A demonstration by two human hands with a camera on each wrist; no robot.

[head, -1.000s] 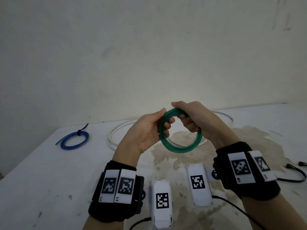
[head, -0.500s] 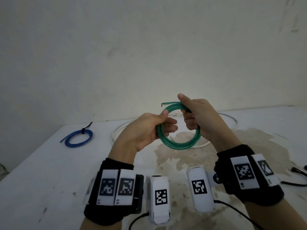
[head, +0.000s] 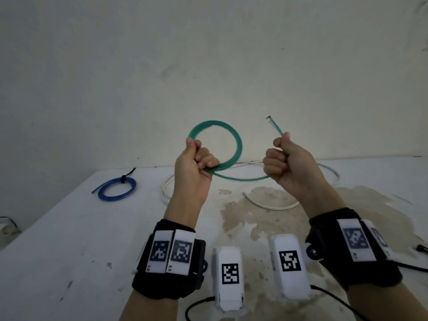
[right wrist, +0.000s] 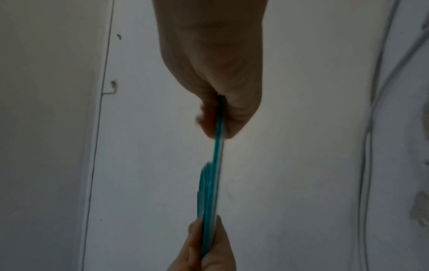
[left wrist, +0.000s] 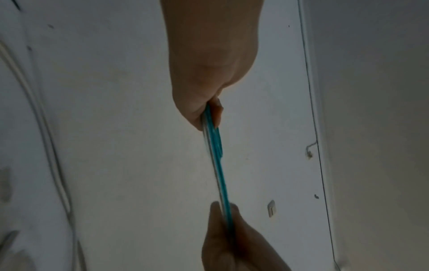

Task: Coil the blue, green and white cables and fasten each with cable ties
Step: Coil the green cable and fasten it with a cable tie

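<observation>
While the blue cable (head: 117,189) lies coiled and tied on the worktop (head: 69,228) at ten o'clock, the left hand (head: 193,167) grips the untied green cable (head: 238,144) coil; the right hand (head: 287,163) clutches its tail. The white cable (head: 268,206) lies loose behind.

Dim, flat and greyish throughout, with no hard shadows on the counter (head: 69,228). Brightest patch on the wall (head: 208,66) behind the hands. Wide-angle bending at the head view's edges. Slight motion blur on the green cable (head: 238,144). Murkier and grainy at both wrists, with the hands (left wrist: 209,64) backlit, dark and soft-edged.
</observation>
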